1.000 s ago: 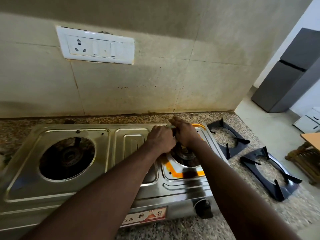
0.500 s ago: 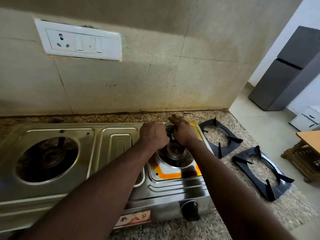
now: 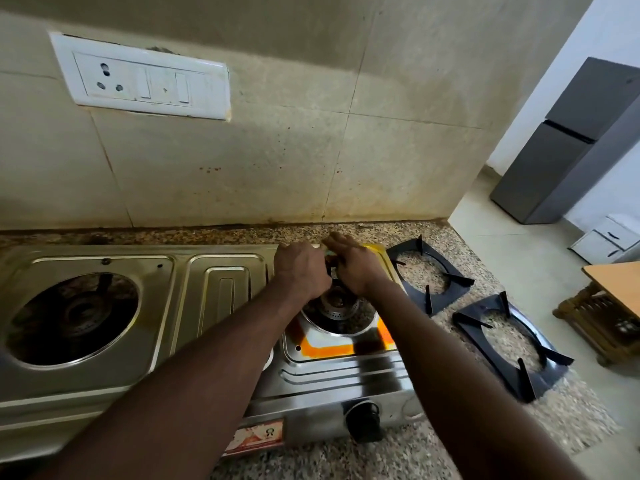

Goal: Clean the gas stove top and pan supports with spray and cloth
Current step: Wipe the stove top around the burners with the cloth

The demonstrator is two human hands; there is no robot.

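Both hands are staying close together over the far rim of the right burner (image 3: 337,304), hardly shifted from half a second ago; only the view is swinging a little, so the socket plate (image 3: 145,79) on the tiled wall (image 3: 277,168) is now sitting further right.

Two black pan supports are lying off the stove (image 3: 221,299) on the speckled worktop (image 3: 346,455). The far pan support (image 3: 457,279) is sitting just right of the stove and the near pan support (image 3: 550,372) is lying further right, by the worktop's edge. An orange film (image 3: 329,349) is framing the right burner's recess. The left burner (image 3: 78,315) is sitting bare in its round opening. A black knob (image 3: 363,415) is projecting from the stove's near face, with a printed label (image 3: 258,438) to its left. Beyond the worktop, a grey fridge (image 3: 571,143) and a wooden table (image 3: 613,282) are standing on the floor.

Both forearms are reaching from the near edge across the stove, covering much of its middle and right side. The left hand (image 3: 301,268) is showing its back, its fingers curled under and hidden. The right hand (image 3: 356,268) is arching beside it, nearly touching, its fingers bending down toward the left. What either hand is gripping cannot be told, as the knuckles are blocking the spot.
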